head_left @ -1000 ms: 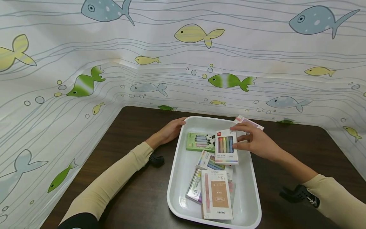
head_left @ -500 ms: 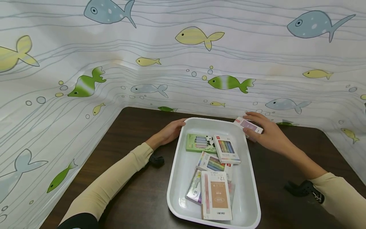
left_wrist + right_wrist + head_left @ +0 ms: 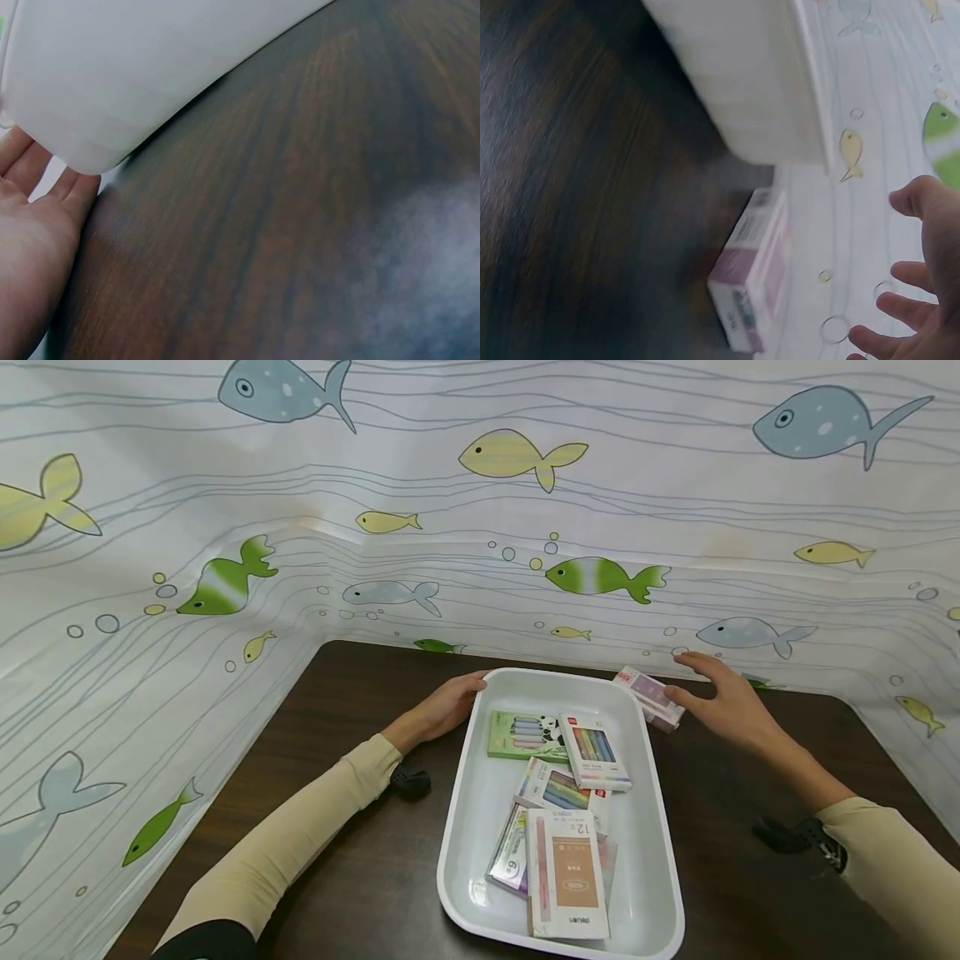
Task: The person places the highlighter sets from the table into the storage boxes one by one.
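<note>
My left hand holds the far left corner of a white plastic tray, thumb at the rim. In the left wrist view, its fingers reach behind the tray's corner. My right hand hovers with spread fingers just right of a pink-and-white box behind the tray's far right corner. The right wrist view shows a gap between that hand and the box. Inside the tray lie a green panda box, two white boxes of coloured sticks, one overlapping the other, and a brown-and-white box marked 12.
A purple-and-white pack is partly covered by the brown-and-white box. The dark wooden table ends at the back against a fish-patterned sheet, which also rises along the left side.
My right hand has let go of a box of coloured sticks, now lying in the tray. It went to the pink-and-white box, then drew back rightward off it. My left hand stays put.
</note>
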Tool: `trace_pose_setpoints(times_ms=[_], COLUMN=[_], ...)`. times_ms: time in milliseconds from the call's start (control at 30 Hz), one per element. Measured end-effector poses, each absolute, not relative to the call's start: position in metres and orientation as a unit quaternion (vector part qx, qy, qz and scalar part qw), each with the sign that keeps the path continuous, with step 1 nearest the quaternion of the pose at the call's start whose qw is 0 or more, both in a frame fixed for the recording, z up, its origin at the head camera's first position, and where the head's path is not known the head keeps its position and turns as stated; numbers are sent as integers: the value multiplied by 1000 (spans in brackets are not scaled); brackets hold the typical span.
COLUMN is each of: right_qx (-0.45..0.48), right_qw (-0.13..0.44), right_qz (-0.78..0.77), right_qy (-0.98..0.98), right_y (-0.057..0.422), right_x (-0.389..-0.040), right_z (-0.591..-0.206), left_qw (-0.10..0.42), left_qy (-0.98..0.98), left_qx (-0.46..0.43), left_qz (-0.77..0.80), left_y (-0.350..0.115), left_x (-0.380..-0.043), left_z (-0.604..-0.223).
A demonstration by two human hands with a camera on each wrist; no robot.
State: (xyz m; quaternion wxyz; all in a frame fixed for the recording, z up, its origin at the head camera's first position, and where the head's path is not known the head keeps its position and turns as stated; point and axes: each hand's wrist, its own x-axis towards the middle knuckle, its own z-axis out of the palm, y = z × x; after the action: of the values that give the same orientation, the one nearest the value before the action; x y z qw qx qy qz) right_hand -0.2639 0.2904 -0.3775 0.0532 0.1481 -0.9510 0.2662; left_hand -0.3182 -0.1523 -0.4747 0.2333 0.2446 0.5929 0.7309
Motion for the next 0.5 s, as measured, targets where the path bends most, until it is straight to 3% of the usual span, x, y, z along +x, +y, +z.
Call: trace_pose_setpoints(times_ms=[500], right_qx=[105], right_qw=[0], right_qz=[258], right_qy=[-961], right_y=[314], right_x=[-279], right_z=[-410], left_qw=[232], left_qy=[593], left_qx=[263], left_qz=[725], left_y=[-154], left_x=[-318], left_z=[-475])
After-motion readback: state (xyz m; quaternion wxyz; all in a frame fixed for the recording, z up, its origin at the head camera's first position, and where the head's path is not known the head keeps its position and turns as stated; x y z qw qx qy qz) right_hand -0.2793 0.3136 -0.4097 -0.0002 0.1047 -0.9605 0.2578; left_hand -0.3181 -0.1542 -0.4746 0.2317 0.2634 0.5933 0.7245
